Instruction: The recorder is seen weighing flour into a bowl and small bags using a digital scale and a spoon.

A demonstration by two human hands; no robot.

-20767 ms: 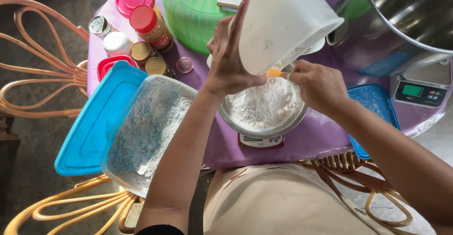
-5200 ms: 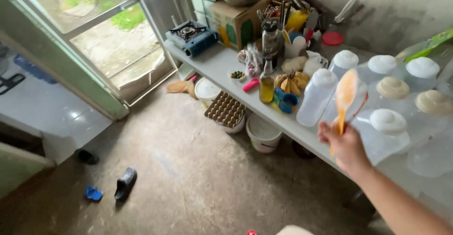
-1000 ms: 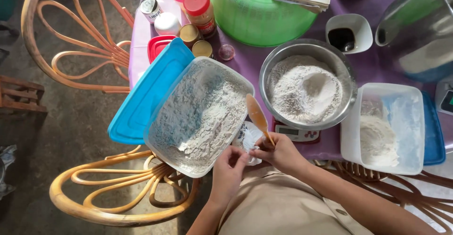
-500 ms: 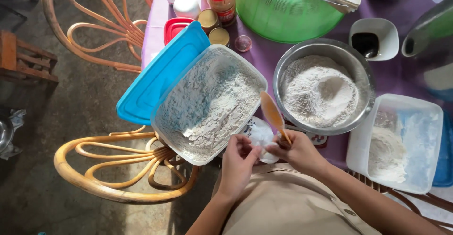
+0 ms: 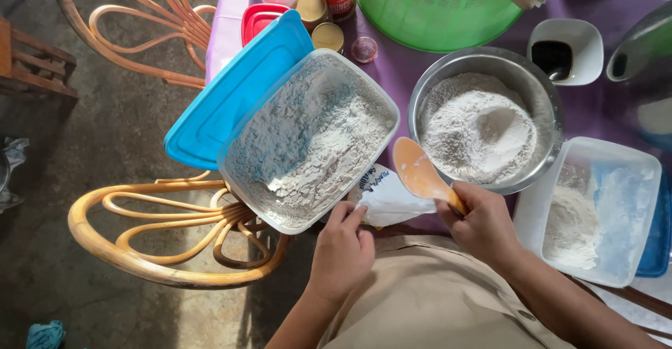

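My right hand (image 5: pixel 483 224) grips the handle of an orange plastic spoon (image 5: pixel 418 170), its bowl pointing up and left, empty. My left hand (image 5: pixel 343 247) pinches the edge of a small white packet (image 5: pixel 387 198) lying between both hands at the table's near edge. Just left of the packet sits a clear tub of flour (image 5: pixel 311 137) resting on its blue lid (image 5: pixel 234 102). Right of the spoon stands a steel bowl of flour (image 5: pixel 483 126).
A second clear tub with a little flour (image 5: pixel 595 212) sits at right. Behind are a green colander (image 5: pixel 437 2), a small white bowl with dark liquid (image 5: pixel 563 51), jars and tins (image 5: pixel 325 13), and a large metal pot (image 5: pixel 647 48). Rattan chairs (image 5: pixel 164 240) stand at left.
The view has shifted slightly; both hands stay on the packet and spoon at the table's near edge, with the left fingers now gripping the packet's edge.
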